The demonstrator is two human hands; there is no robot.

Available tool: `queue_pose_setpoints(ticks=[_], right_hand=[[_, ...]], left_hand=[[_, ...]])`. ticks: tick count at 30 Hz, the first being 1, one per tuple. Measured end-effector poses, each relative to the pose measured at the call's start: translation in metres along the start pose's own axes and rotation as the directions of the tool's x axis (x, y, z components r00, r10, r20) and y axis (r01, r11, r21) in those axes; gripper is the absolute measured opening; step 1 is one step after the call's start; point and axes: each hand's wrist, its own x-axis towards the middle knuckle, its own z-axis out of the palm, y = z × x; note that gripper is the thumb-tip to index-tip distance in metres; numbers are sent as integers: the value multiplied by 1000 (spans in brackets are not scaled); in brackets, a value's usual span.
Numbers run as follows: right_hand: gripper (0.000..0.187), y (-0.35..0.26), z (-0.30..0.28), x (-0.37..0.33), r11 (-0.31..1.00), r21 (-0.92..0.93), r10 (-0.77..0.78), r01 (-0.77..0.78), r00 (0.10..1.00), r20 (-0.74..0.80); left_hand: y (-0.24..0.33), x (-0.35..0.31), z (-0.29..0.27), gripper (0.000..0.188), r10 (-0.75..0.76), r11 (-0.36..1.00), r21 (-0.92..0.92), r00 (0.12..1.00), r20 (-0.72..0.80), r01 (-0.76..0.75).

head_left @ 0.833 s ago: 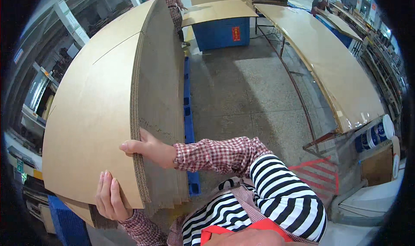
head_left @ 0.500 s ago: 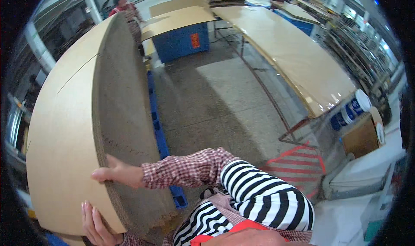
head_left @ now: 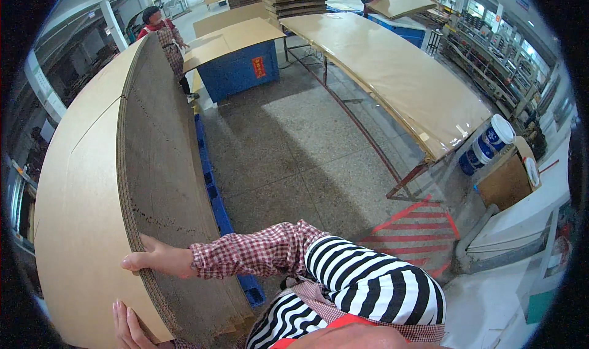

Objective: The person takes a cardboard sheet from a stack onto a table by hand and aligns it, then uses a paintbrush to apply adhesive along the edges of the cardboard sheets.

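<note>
Tall stack of large tan cardboard sheets (head_left: 80,183), layered brown edge facing the aisle, stands along the person's left; blue pallet (head_left: 216,203) shows along the foot of that side. Right hand (head_left: 162,258), in a red-and-white checked sleeve (head_left: 245,249), is clamped on the long edge near the close corner: thumb on the top face, fingers tucked behind the layered edge. How many sheets are pinched, can't tell. Left hand (head_left: 129,330) lies at the near end, fingers together on the top face; thumb hidden, so can't tell if it grips or just rests. Co-worker in a dark cap (head_left: 162,39) is at the far end of the stack, by a blue box-shaped stand (head_left: 239,73) topped with a tan sheet. Long tan-topped table (head_left: 392,73) on a metal frame across the aisle, well apart from both hands.

Step in hand, judged from the hold: taking hold of or steadying the upper sheets at the near corner. Next move likely calls for a firm hold from both hands, keeping edges even so the broad sheets don't bend or slide.
</note>
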Motion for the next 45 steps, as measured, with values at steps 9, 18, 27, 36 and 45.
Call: queue_pose_setpoints(ticks=[9, 18, 27, 36, 45], right_hand=[[59, 3, -1, 0, 1000, 23, 20, -19, 1000, -7], [62, 3, -3, 0, 999, 11, 44, -44, 999, -7], [62, -1, 0, 0, 999, 22, 24, -24, 1000, 3], [55, -3, 0, -1, 999, 27, 47, -47, 999, 11], [56, -4, -1, 0, 999, 13, 44, -44, 999, 17]], left_hand=[[-2, 2, 4, 17, 15, 999, 37, 998, -63, -13], [-7, -9, 8, 14, -16, 1000, 8, 999, -40, 17], [-11, -19, 13, 32, 0, 999, -37, 1000, -1, 0], [-6, -7, 7, 17, -28, 1000, -10, 998, -52, 28], [-8, -13, 11, 33, -21, 1000, -2, 1000, -6, 21]])
